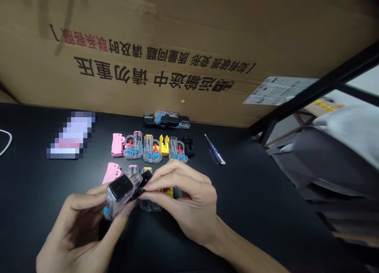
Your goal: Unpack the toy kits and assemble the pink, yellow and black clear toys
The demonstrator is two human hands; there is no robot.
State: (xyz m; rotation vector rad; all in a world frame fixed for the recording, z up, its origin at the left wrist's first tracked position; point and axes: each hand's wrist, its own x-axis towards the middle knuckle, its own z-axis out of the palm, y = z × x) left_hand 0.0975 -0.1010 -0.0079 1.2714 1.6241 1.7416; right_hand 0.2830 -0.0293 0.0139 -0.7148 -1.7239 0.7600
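Note:
My left hand [85,225] holds a clear plastic piece [114,204] with a black top face and a bit of blue at its lower end. A small black part [145,180] touches its right side, pinched between the thumb and fingers of my right hand [183,202]. Beneath and behind my hands lie a pink part [112,172] and more clear pieces with pink and yellow ends, partly hidden. Farther back is a row of clear pieces [152,155] with blue and red bits, beside pink [117,145], yellow [164,145] and black [188,146] parts.
Black and clear parts [166,120] are stacked near the large cardboard box [177,48] at the back. A blue screwdriver [215,150] lies to the right. At the left are a pixelated flat object [71,137] and a white cable [8,141]. A black frame bar [310,91] crosses the right side.

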